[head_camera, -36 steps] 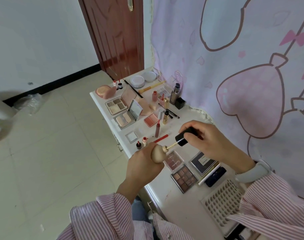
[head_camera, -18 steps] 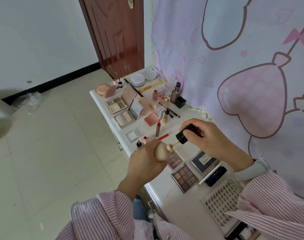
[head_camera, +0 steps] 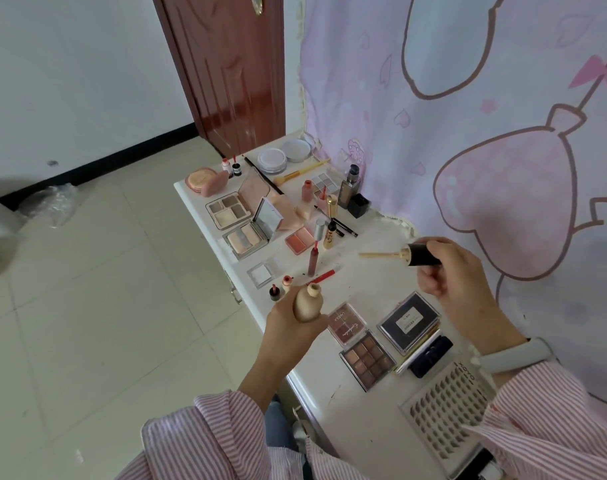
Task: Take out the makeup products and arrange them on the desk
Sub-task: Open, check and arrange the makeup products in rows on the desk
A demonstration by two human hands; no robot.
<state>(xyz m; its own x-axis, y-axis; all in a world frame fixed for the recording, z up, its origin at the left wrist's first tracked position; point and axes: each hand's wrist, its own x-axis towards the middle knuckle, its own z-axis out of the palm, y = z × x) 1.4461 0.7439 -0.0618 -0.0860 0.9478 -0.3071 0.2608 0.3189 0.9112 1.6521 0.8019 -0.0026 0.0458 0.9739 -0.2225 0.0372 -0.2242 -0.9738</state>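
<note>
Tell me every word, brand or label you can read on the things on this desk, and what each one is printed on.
"XOYO": on the edge of the false-lash tray.
Block capitals, perhaps "LAMEDA", plus a script word too blurred to read: on the lid of the pink palette.
White sticker with small print, unreadable: on the black case.
Dark print, too small to read: on the gold tube.
The beige bottle and black cap show no text.

Pink palette (head_camera: 346,323) lid: I read "LAMEILA" and a cursive line I can't make out.
Lash tray (head_camera: 444,415) edge: I read "XOYO".
Black box (head_camera: 409,319) sticker: print too small for me.
</note>
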